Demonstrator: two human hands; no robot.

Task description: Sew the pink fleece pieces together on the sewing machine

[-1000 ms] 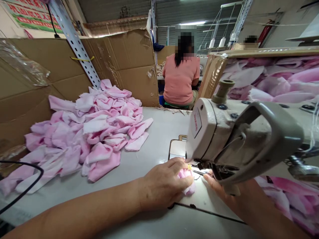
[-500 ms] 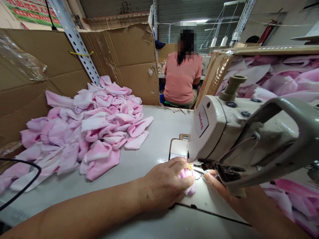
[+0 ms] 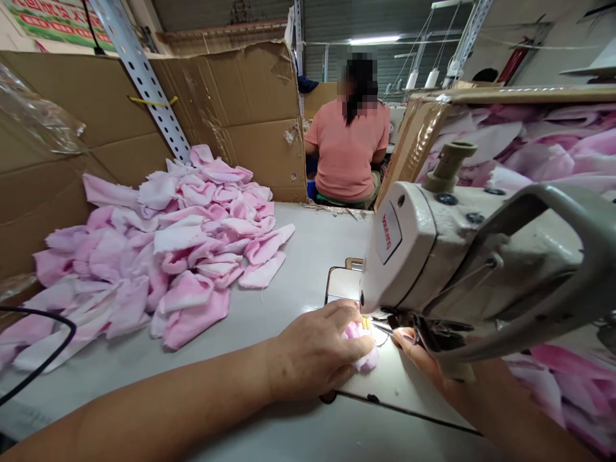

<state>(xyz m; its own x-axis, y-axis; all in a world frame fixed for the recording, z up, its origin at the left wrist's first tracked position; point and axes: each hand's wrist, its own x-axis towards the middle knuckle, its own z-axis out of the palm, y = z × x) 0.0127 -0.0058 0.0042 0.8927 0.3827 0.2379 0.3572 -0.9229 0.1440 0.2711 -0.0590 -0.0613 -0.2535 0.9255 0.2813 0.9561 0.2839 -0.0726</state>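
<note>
Beneath the head of the sewing machine (image 3: 404,256), my left hand (image 3: 315,350) pinches a small pink fabric piece (image 3: 367,362) against the machine bed, thumb on top and fingers curled. A small yellow bit (image 3: 366,322) shows on the fabric by my fingertips. To the right, my right hand (image 3: 423,359) is closed on a thin metal tool, apparently tweezers (image 3: 382,327), whose tips point left toward the yellow bit. The machine's head and guard hide part of this hand. The needle area is mostly hidden.
A heap of pink and white fabric pieces (image 3: 192,237) lies on the left of the table, against cardboard walls (image 3: 260,122). More pink fabric (image 3: 543,154) fills a carton at right. A black cable (image 3: 62,317) curves in at left. A co-worker (image 3: 346,151) sits ahead, facing away.
The tweezers' tips have drawn back slightly from the yellow bit, which now sits flatter on the fabric. Both hands stay almost in place; the view has shifted slightly.
</note>
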